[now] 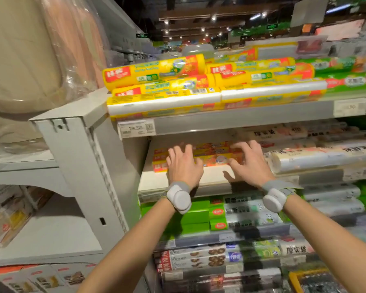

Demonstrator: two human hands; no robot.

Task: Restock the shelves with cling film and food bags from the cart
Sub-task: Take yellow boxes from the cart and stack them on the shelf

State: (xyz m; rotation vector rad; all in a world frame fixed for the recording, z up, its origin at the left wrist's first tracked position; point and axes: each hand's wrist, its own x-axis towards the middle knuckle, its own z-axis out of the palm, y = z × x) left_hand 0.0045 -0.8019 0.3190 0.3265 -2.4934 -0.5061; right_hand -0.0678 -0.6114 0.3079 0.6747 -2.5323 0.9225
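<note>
Both of my forearms reach forward, each with a grey strap and a white pod at the wrist: left wristband (179,197), right wristband (275,199). My left hand (183,163) and right hand (250,166) are apart, side by side, with nothing clamped in either. The left one lies with its fingers spread flat on the orange and yellow boxes (211,154). The right one has its fingers splayed and bent over the same boxes, thumb down near the board. The blur keeps me from telling whether its tips press them.

These boxes are long and slim, stacked flat in a low pile. They have red label patches at their left ends and picture print along the sides. They sit at the back left of the second shelf (178,178), whose pale front part is bare. Just right of them on this shelf lie white rolls (304,159) with dark lettering, piled lengthwise.

Under my wrists, the next shelf down holds green boxes (197,214) with small red labels, then white packs beside them. Lower still are flat boxes with biscuit pictures (194,259).

Above my hands a price tag (136,127) is clipped to the top shelf's grey edge. On that shelf yellow rolls (156,75) with red brand patches are heaped two layers high, and green rolls (347,68) lie to their right.

Off to the left, a side rack (51,233) carries cartons, and a large plastic-wrapped bundle (30,49) rests on top of it.
</note>
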